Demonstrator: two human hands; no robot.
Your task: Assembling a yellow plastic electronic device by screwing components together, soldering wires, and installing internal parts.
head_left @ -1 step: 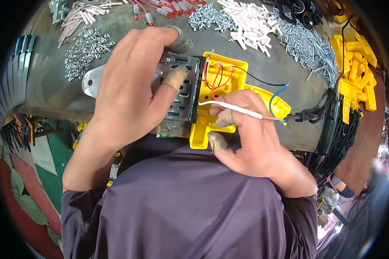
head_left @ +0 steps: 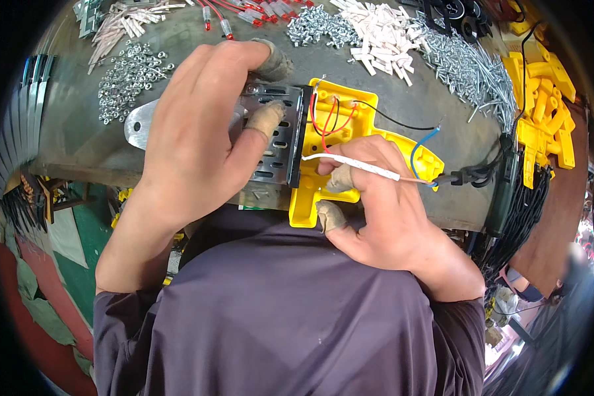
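My left hand [head_left: 201, 125] grips a slotted metal housing [head_left: 278, 166], its thumb on the top face and its index finger over the far edge. Wrappings cover several of my fingertips. Out to the left of the housing sticks a rounded metal plate with a hole [head_left: 137, 127]. A yellow plastic handle shell [head_left: 351, 129] lies open-side up against the housing's black edge [head_left: 304, 135]. My right hand [head_left: 402, 214] closes on the shell's near side. Across its fingers runs a white sleeve [head_left: 360, 165] on a wire. Red and black wires and a blue wire [head_left: 416, 155] cross the shell.
Along the table's far side lie piles of nuts [head_left: 132, 79], screws [head_left: 472, 69], white sleeves [head_left: 386, 36] and red-tipped indicator lights [head_left: 251, 16]. Yellow shells [head_left: 548, 109] are heaped at right, above black cables [head_left: 525, 211]. Metal blades [head_left: 26, 119] stand at left.
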